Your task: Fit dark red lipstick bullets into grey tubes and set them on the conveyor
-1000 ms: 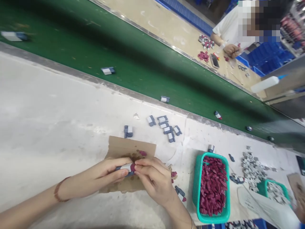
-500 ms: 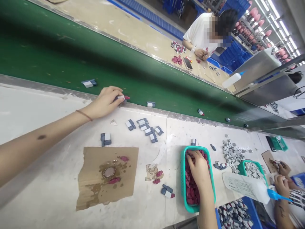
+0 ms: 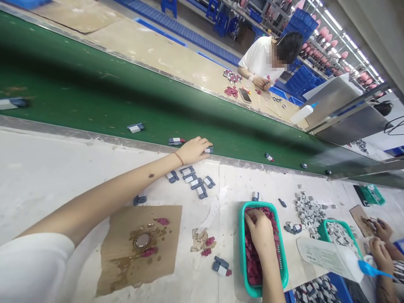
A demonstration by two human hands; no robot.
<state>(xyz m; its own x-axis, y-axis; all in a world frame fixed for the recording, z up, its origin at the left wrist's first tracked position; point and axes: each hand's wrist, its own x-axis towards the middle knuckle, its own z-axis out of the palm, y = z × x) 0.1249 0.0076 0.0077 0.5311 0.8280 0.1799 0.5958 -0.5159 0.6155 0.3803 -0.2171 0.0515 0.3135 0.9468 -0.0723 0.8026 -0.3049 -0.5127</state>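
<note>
My left hand (image 3: pixel 196 150) reaches over the green conveyor belt, thumb and fingers closed round a blue-grey and white plastic piece (image 3: pixel 208 150) at the belt's near edge. Just left of it on the belt lies a similar piece with a red tip (image 3: pixel 175 141). My right hand (image 3: pixel 259 223) dips into a green basket (image 3: pixel 242 252) of small dark red parts (image 3: pixel 252 263). Its fingers are bent and pressed together, with the fingertips hidden among the parts. Several blue-grey and white pieces (image 3: pixel 194 182) lie on the white table below my left hand.
A wet cardboard sheet (image 3: pixel 167 256) bears red parts and a small round dish (image 3: pixel 142 241). A glue bottle (image 3: pixel 334 256) lies right of the basket, near a co-worker's hands (image 3: pixel 380 248). Across the belt (image 3: pixel 78 101), another person (image 3: pixel 260 59) handles small parts.
My left hand has let go of the red-tipped piece on the belt and moved right to another piece. My right hand stays in the basket. The view has shifted slightly.
</note>
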